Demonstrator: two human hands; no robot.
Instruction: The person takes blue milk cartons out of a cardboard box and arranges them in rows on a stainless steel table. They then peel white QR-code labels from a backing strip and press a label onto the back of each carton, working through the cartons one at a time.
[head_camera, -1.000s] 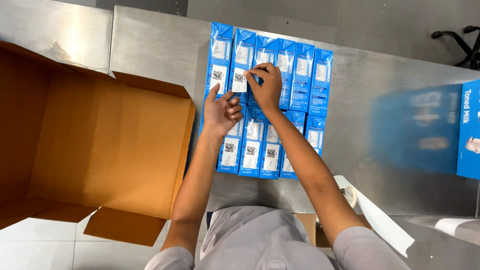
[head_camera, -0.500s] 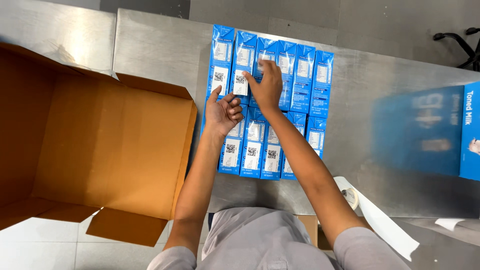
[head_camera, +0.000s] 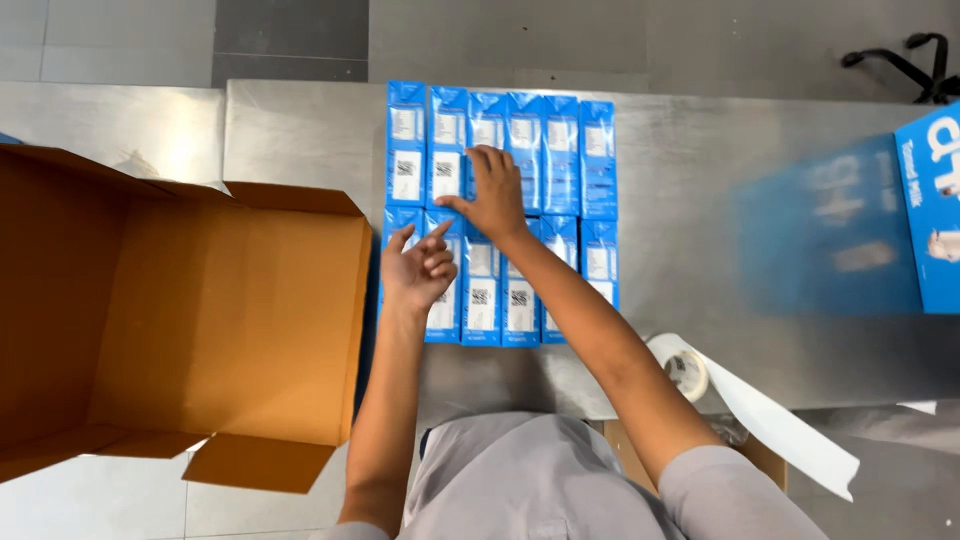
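Steel table (head_camera: 720, 180) on grey tiled floor bears blue cartons (head_camera: 560, 160). Right hand (head_camera: 492, 192) rests flat, ungripping, on cartons; left hand (head_camera: 418, 270) hovers loose beside open box (head_camera: 200, 320).

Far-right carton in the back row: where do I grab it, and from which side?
Take the far-right carton across its long narrow sides, coming from above and from the right. It lies flat on the steel table, its left side pressed against the neighbouring carton, while its right edge and far end are free. Probably slide it right first.
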